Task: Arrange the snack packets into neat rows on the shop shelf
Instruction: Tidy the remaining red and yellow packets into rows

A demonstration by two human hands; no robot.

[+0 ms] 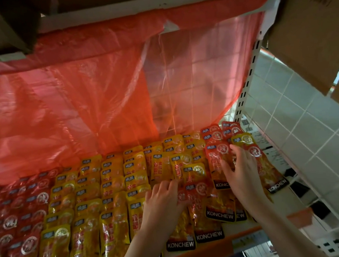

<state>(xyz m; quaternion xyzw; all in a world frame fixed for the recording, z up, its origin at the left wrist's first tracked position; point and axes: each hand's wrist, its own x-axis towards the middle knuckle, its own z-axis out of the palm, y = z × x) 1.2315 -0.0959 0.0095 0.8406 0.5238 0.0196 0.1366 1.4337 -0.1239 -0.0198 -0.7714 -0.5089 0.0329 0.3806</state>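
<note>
A translucent red plastic sheet (75, 101) hangs across the back of the shelf (217, 244), under cardboard boxes (318, 24). On the shelf, yellow snack packets (87, 228) lie overlapped in about six rows running back from the front edge, too many to count exactly; red snack packets (15, 222) fill the left end, and a looser red cluster sits by the right edge. Each is glossy with a black KONCHEW band. Two hands work there: the left hand (162, 201) curls its fingers onto a red packet (204, 207), the right hand (242, 170) pinches another red packet (220, 164).
</note>
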